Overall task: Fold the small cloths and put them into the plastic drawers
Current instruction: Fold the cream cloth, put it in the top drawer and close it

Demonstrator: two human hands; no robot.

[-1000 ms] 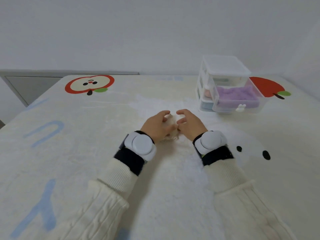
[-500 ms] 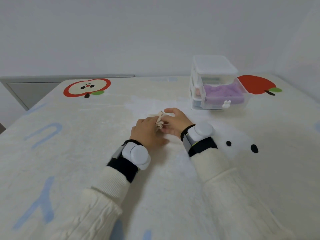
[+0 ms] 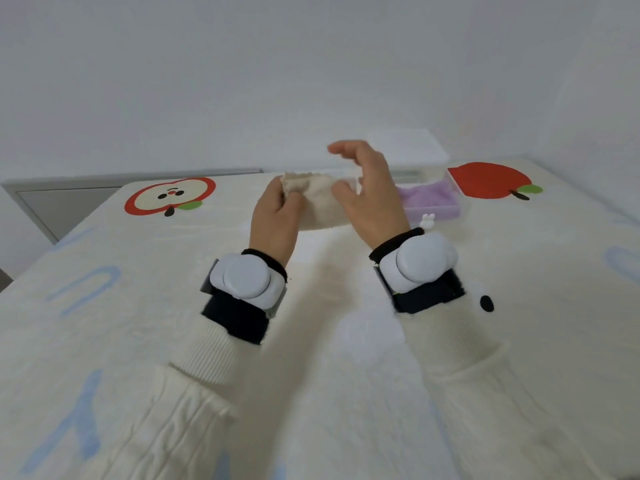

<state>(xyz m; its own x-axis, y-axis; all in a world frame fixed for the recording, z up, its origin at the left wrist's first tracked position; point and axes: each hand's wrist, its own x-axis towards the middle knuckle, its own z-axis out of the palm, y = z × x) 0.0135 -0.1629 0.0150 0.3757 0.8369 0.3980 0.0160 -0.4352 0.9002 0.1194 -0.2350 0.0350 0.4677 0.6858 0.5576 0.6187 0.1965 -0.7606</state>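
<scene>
A small beige cloth (image 3: 320, 202) is lifted off the table between my hands. My left hand (image 3: 277, 216) grips its left upper corner. My right hand (image 3: 372, 192) holds its right edge with thumb and lower fingers, while the upper fingers spread above it. Behind my right hand stand the clear plastic drawers (image 3: 415, 154), mostly hidden. One drawer (image 3: 433, 211) is pulled out with a purple cloth (image 3: 426, 197) lying in it; a small white bunny knob sits on its front.
The table (image 3: 329, 341) wears a cream cover printed with red apples (image 3: 485, 180), blue letters and black dots. A grey panel (image 3: 69, 202) lies beyond the table's far left edge. A plain wall rises behind.
Both hands rose from the table with the beige cloth and moved toward the drawers. The cloth, bunched under the fingers before, now hangs spread between them.
</scene>
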